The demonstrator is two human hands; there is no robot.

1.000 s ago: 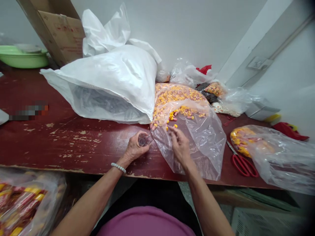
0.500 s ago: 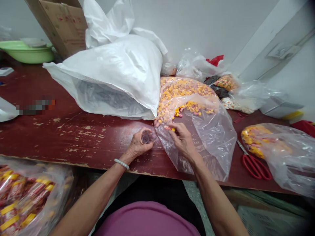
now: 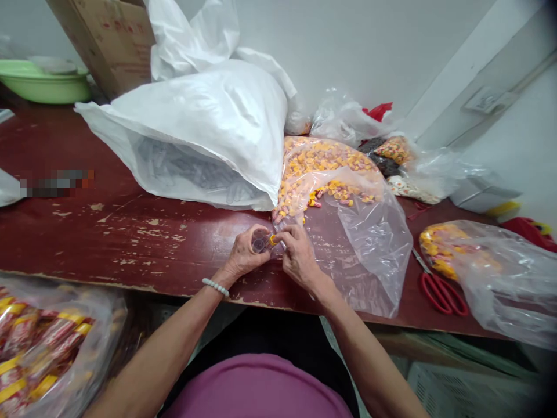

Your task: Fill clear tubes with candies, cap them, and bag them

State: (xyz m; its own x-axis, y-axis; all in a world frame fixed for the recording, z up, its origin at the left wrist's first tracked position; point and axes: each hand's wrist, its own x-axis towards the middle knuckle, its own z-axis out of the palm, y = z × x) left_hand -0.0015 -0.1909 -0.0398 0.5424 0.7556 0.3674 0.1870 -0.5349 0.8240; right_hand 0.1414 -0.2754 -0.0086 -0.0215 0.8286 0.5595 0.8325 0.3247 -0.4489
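Observation:
Over the front of the table, my left hand is wrapped round a clear plastic tube, its round open end facing up. My right hand pinches a small yellow-capped tube right beside the clear one; whether the two touch I cannot tell. Behind my right hand spreads a clear plastic bag holding many little pink pieces with yellow caps. To its left lies a big white sack, its mouth gaping toward me, with clear tubes inside.
Red-handled scissors lie at right beside another bag of yellow-capped pieces. Below the table edge at lower left is a bag of filled yellow-lidded tubes. A green basin and cardboard box stand at back left.
My right hand has moved left and slightly down from the bag, carrying the yellow-capped tube to the clear one. My left hand has stayed put. The view has shifted slightly.

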